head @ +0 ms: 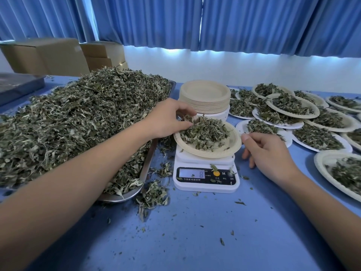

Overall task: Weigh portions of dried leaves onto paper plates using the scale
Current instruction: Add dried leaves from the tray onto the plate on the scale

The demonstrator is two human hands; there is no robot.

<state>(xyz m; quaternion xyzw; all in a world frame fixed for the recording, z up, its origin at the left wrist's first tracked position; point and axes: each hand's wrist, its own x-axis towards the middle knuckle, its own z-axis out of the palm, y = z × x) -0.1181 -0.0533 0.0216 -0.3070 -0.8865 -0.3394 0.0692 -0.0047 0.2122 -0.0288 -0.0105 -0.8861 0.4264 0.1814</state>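
A white digital scale (205, 178) stands on the blue table, its display lit. On it rests a beige paper plate (232, 141) with a heap of dried leaves (205, 132). My left hand (168, 120) is at the plate's left rim, its fingertips pinching leaves on the heap. My right hand (267, 153) is just right of the plate, thumb near its rim, fingers loosely curled on the table, holding nothing. A big pile of dried leaves (78, 118) fills a metal tray (144, 169) on the left.
A stack of empty paper plates (205, 96) stands behind the scale. Several filled plates (293, 106) cover the table's right side, one near my right forearm (340, 171). Loose leaves (154, 194) lie by the tray's corner. Cardboard boxes (48, 55) and blue curtains are behind.
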